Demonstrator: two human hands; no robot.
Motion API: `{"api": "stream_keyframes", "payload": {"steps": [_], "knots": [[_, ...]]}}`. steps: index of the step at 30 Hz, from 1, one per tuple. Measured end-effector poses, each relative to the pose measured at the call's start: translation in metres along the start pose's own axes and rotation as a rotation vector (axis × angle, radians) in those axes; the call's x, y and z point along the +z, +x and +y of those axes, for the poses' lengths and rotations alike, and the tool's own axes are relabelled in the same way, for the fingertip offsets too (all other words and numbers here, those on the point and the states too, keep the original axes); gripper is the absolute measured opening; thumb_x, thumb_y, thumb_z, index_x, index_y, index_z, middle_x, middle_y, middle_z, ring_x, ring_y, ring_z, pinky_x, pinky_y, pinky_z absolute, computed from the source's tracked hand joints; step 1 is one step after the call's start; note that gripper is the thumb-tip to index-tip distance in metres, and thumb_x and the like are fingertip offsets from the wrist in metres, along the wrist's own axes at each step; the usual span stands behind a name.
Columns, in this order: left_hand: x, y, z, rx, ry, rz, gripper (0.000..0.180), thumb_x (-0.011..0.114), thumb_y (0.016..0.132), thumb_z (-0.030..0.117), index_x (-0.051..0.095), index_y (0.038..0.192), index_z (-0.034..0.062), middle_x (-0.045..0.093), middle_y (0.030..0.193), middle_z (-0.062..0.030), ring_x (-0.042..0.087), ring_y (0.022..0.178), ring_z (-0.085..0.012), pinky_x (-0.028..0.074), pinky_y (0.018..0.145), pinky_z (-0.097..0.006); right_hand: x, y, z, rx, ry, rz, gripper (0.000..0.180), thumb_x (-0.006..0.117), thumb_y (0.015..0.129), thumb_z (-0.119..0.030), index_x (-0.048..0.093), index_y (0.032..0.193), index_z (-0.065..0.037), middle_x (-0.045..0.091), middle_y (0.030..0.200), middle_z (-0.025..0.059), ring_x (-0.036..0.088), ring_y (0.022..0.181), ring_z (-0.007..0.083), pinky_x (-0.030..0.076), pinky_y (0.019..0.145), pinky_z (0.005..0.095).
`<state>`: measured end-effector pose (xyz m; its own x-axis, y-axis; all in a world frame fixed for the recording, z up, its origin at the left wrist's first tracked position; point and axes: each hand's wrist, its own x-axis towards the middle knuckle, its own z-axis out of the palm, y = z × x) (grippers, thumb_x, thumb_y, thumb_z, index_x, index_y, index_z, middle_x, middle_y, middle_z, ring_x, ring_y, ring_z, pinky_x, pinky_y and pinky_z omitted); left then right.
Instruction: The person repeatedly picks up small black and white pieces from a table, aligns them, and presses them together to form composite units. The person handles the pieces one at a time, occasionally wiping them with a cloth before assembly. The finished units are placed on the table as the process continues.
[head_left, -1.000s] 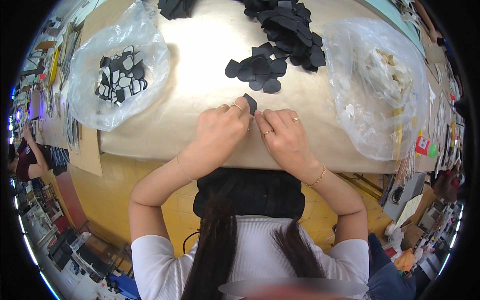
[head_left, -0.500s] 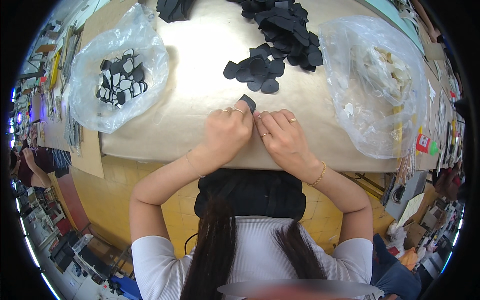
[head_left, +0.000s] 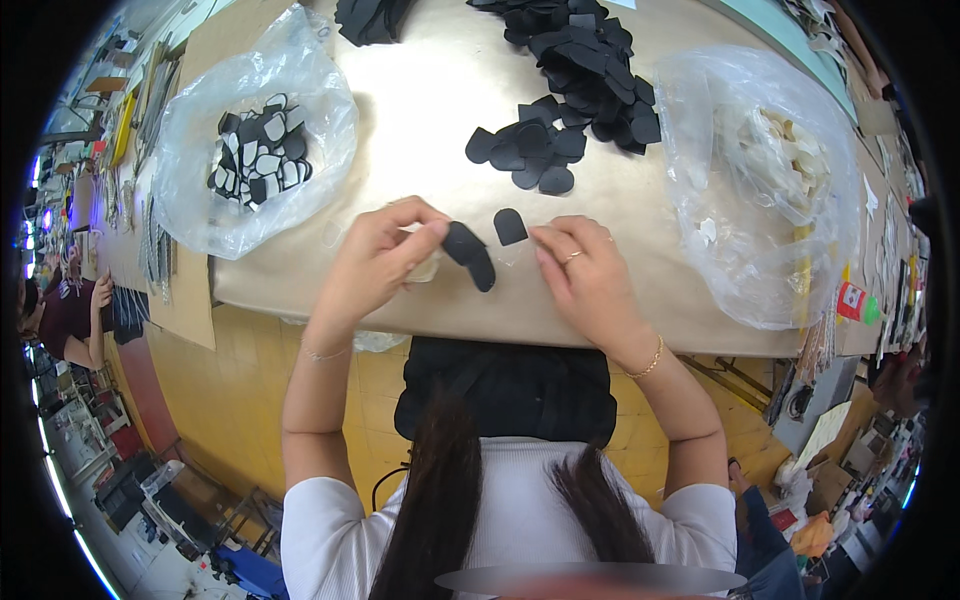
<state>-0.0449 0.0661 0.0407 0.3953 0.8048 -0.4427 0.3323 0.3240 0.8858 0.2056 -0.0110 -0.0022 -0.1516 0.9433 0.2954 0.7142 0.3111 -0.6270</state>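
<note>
My left hand [head_left: 378, 258] pinches a small black tongue-shaped piece [head_left: 470, 254] between thumb and fingers, just above the near edge of the tan table [head_left: 420, 110]. A pale scrap also shows under its fingers. My right hand [head_left: 585, 272] rests on the table to the right, fingers bent, fingertips close to a second loose black piece [head_left: 510, 226] but holding nothing I can see. A heap of black pieces [head_left: 535, 152] lies just beyond my hands.
A clear bag of black-and-white pieces [head_left: 255, 150] sits at the left. Another clear bag of cream pieces [head_left: 775, 170] stands at the right. A bigger black pile [head_left: 580, 40] lies further back. A person [head_left: 60, 310] sits at the far left.
My hands, pressed together over one black piece before, have parted. The left hand has lifted a black piece away; another piece now lies uncovered between the hands.
</note>
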Motion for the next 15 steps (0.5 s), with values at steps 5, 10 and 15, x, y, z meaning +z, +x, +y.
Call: {"api": "stream_keyframes", "payload": {"steps": [5,10,15], "knots": [[0.029,0.012,0.005,-0.095,-0.273,-0.180,0.022,0.063,0.102,0.027,0.071,0.095,0.0076,0.058,0.070,0.0077,0.048,0.059,0.0000,0.042,0.050,-0.020,-0.021,-0.005,-0.014,0.278,0.481,-0.052,0.026,0.076,0.088,-0.009,0.072,0.114,-0.004,0.063,0.108,0.0080,0.063,0.089,0.0200,0.051,0.077,0.0307],[0.045,0.006,0.008,-0.050,-0.231,-0.081,0.018,0.062,0.102,0.018,0.070,0.094,0.0042,0.058,0.071,0.0055,0.046,0.056,-0.0009,0.037,0.047,-0.020,-0.022,-0.001,-0.011,0.364,0.669,-0.288,0.016,0.077,0.088,-0.011,0.072,0.100,-0.002,0.063,0.095,0.0051,0.061,0.080,0.0141,0.049,0.069,0.0254],[0.037,-0.002,0.003,-0.014,-0.003,-0.028,0.019,0.063,0.101,0.018,0.069,0.092,0.0033,0.058,0.071,0.0052,0.048,0.058,-0.0013,0.038,0.048,-0.021,-0.046,-0.008,-0.002,0.478,0.551,-0.355,0.013,0.077,0.088,-0.010,0.069,0.089,0.000,0.063,0.089,0.0045,0.061,0.078,0.0140,0.048,0.068,0.0245]]}}
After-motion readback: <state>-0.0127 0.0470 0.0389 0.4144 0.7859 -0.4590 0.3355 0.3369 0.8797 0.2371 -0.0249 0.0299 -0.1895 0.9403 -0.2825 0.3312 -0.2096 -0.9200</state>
